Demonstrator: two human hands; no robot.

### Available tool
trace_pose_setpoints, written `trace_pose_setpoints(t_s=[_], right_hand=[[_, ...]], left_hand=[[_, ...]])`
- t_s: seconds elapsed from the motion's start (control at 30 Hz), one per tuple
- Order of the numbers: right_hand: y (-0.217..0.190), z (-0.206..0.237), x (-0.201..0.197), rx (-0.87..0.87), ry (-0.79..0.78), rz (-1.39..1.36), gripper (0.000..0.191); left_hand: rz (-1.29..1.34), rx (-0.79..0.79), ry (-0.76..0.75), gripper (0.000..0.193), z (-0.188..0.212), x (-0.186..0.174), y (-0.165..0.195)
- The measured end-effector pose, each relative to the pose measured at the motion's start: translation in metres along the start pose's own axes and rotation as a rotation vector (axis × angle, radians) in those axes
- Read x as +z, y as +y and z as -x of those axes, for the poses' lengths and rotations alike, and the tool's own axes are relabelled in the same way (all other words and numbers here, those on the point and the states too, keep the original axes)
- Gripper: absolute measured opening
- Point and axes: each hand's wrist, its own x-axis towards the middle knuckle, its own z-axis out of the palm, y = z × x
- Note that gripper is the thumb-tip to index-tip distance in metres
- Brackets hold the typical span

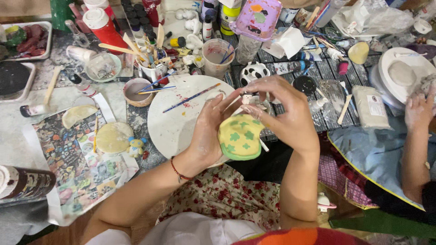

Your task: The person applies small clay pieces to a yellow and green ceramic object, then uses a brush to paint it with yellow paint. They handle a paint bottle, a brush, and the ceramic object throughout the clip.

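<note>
While I watch from the head camera, my left hand [206, 131] cups a small yellow clay piece [239, 136] with green clover shapes and a green edge, gripping it from the left side. My right hand [281, 113] curls over the top of it, fingertips pinched on a thin white stick [263, 145] whose tip shows just beside the piece. The piece is held above my lap, at the near edge of a round white board [172, 118] where a blue paintbrush [190, 98] lies. Left of the board sit a pale clay disc [113, 137] and a tiny figurine [136, 146]. At far right, another person's hand [418, 111] rests near a white turntable [399, 72].
</note>
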Motion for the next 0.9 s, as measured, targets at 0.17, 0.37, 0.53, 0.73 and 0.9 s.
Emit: trace_pose_setpoints(t_s=[0.17,0.37,0.53,0.73,0.9], right_hand=[[0.000,0.020,0.010,0.055,0.142,-0.036,0.036],[0.020,0.049,0.028,0.125,0.340,-0.310,0.038],[0.032,0.064,0.041,0.240,0.369,-0.217,0.035],[0.019,0.059,0.054,0.339,0.262,0.033,0.031],[0.002,0.049,0.061,0.305,0.267,0.191,0.028]], left_hand=[[-0.030,-0.005,-0.011,0.075,-0.016,0.002,0.008],[0.007,-0.061,0.009,0.074,-0.035,0.002,0.005],[0.043,-0.106,0.050,0.071,-0.052,-0.010,0.000],[0.041,-0.128,0.046,0.065,-0.059,-0.031,-0.005],[0.051,-0.122,0.060,0.060,-0.059,-0.037,-0.005]])
